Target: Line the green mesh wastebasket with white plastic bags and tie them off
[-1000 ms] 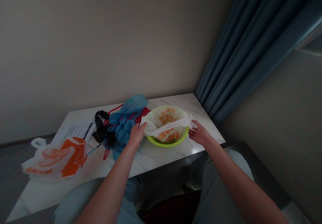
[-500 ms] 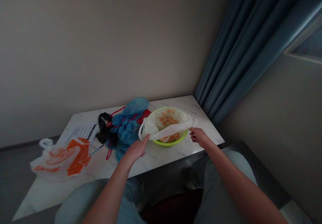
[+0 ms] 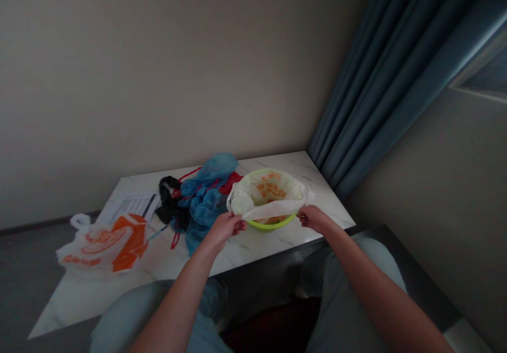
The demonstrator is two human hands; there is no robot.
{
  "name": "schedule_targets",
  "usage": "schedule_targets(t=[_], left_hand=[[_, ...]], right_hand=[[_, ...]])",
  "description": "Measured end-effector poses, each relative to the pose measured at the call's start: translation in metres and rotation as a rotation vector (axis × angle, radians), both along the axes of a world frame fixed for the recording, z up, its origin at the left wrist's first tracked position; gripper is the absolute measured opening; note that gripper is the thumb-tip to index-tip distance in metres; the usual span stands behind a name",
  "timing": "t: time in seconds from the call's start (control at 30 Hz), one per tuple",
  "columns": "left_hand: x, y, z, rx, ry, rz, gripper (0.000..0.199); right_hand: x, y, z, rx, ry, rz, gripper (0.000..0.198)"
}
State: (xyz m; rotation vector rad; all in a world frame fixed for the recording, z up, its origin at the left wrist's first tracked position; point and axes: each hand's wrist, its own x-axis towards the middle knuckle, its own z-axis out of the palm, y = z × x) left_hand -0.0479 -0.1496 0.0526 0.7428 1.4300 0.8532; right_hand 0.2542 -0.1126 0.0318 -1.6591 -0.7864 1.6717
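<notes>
The left hand (image 3: 229,225) is nearly closed, thumb and fingers pinching the near edge of a thin white bag (image 3: 283,208) at about eight o'clock on its opening. The right hand (image 3: 311,218) has its fingers curled in, closed on the same edge at about four o'clock, so the near lip runs in a fairly straight band from one hand to the other. The bag, printed in orange, lines a lime-green basin (image 3: 271,227) on the marble-patterned counter (image 3: 322,184) — its far side spreads up to twelve o'clock, and the green rim shows below the lip around six. What lies at the bottom is too dim to tell.

Just beside the basin, at nine o'clock, lies a crumpled heap of blue bags (image 3: 208,202), with a red bag (image 3: 230,183) at ten, between heap and basin. Beyond the blue, also near nine, sits a black bag (image 3: 169,205), then a printed sheet (image 3: 127,206) lying flat. Well apart, between eight and nine, a white carrier bag (image 3: 105,243) with orange print lies slumped — one handle loop stands up. The plain wall (image 3: 178,78) rises at twelve, and a blue curtain (image 3: 356,110) hangs toward one.
</notes>
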Motion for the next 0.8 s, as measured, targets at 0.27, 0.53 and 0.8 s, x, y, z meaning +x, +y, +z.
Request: schedule_targets(t=[0.27,0.53,0.8], left_hand=[[-0.005,0.003,-0.009,0.017,-0.017,-0.074,0.023],[-0.006,0.004,-0.014,-0.003,0.007,-0.142,0.021],[-0.002,0.006,-0.022,0.02,0.095,-0.203,0.004]], right_hand=[[0.003,-0.003,0.002,-0.032,-0.239,0.197,0.013],[-0.01,-0.005,-0.002,0.006,-0.394,0.334,0.01],[-0.019,-0.004,-0.012,0.129,-0.542,0.386,0.008]])
